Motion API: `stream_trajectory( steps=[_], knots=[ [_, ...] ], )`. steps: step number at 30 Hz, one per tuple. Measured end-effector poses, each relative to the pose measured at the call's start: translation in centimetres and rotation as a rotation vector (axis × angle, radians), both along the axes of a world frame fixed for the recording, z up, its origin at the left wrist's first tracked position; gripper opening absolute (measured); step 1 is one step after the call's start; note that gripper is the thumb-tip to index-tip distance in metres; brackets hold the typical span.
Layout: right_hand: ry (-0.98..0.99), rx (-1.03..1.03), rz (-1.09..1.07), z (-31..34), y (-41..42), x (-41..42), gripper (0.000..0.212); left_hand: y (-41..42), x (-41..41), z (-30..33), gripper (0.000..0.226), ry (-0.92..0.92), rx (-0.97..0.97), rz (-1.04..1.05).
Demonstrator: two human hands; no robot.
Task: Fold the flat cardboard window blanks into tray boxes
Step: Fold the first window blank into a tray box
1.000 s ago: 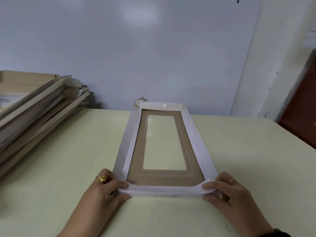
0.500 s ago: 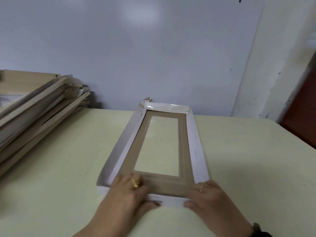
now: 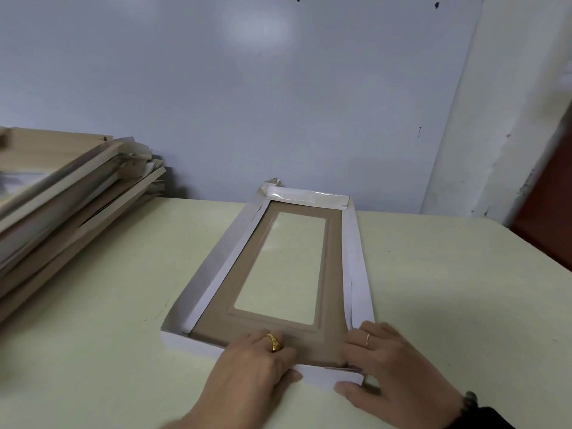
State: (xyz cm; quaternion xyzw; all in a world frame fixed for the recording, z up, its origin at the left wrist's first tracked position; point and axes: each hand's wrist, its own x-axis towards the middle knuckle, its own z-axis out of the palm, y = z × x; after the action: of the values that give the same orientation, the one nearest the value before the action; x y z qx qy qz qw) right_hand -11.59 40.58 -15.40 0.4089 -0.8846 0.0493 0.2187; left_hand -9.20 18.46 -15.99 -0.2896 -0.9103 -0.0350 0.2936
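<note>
A cardboard window blank [image 3: 351, 258], brown inside with white side walls, lies lengthwise on the table [image 3: 108, 305] as a shallow tray. Its far flap [image 3: 309, 196] is folded over and its rectangular window [image 3: 284, 267] shows the table through it. My left hand [image 3: 257, 366] straddles the near wall, fingers flat on the brown floor and thumb along the white outside. My right hand [image 3: 393, 373] holds the near right corner, fingers inside and thumb outside.
A slanting stack of folded cardboard trays [image 3: 62, 212] fills the left of the table. A pale board [image 3: 278, 103] leans on the wall right behind the tray. The table's right edge [image 3: 538, 252] runs past a dark red door.
The near flap, held bowed by both hands a second ago, now stands folded as a wall. Both hands moved over it into the tray, and the tray swung a little to the left.
</note>
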Motion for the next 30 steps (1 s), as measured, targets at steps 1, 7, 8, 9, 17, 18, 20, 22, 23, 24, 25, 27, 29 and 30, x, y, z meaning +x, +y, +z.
stream_trajectory(
  steps=[1, 7, 8, 9, 17, 18, 20, 22, 23, 24, 25, 27, 29, 30],
  knots=[
    [0.032, -0.010, 0.004, -0.1, -0.2, 0.1, 0.026, 0.0, 0.0, -0.1, 0.034, 0.017, 0.002, 0.002],
    [0.090, -0.221, 0.006, -0.1, -0.8, 0.3, 0.041, 0.2, 0.1, 0.0, 0.022, 0.038, 0.040, 0.024],
    [0.097, -0.239, 0.009, 0.0, -0.8, 0.3, 0.041, 0.3, 0.2, -0.1, 0.024, 0.036, 0.040, 0.024],
    [0.118, -0.232, 0.011, 0.0, -0.9, 0.3, 0.040, 0.3, 0.2, 0.0, 0.029, 0.030, 0.032, 0.029],
    [0.183, -0.139, -0.010, -0.8, -1.7, 0.8, 0.021, 0.1, 0.3, 0.2, 0.041, -0.032, -0.007, 0.028],
    [0.203, -0.137, -0.008, -0.8, -1.6, 0.7, 0.024, -0.1, 0.3, 0.1, 0.041, -0.031, -0.013, 0.020],
    [0.240, -0.126, -0.014, -0.9, -1.3, 0.4, 0.034, -0.6, 0.1, 0.1, 0.038, -0.026, -0.045, 0.028],
    [0.260, -0.131, -0.088, -0.8, -0.4, 0.0, 0.038, -1.5, 0.0, 0.3, 0.029, -0.024, -0.056, 0.062],
    [0.275, -0.129, -0.147, -0.8, 0.1, -0.3, 0.040, -1.9, -0.1, 0.5, 0.023, -0.030, -0.040, 0.074],
    [0.289, -0.122, -0.200, -0.7, 0.3, -0.4, 0.041, -2.3, -0.2, 0.6, 0.020, -0.043, -0.020, 0.082],
    [0.299, -0.113, -0.230, -0.6, 0.3, -0.4, 0.037, -2.5, -0.3, 0.7, 0.023, -0.074, 0.000, 0.091],
    [0.319, -0.099, -0.222, -0.8, -0.7, -0.3, 0.023, -2.2, -0.5, 0.6, 0.035, -0.151, 0.026, 0.087],
    [0.301, -0.098, -0.206, -1.0, -2.1, 0.0, 0.012, -1.5, -0.6, 0.6, 0.036, -0.199, -0.007, 0.056],
    [0.277, -0.108, -0.227, -1.1, -2.5, -0.1, 0.016, -1.3, -0.7, 0.6, 0.035, -0.203, -0.034, 0.037]
  ],
)
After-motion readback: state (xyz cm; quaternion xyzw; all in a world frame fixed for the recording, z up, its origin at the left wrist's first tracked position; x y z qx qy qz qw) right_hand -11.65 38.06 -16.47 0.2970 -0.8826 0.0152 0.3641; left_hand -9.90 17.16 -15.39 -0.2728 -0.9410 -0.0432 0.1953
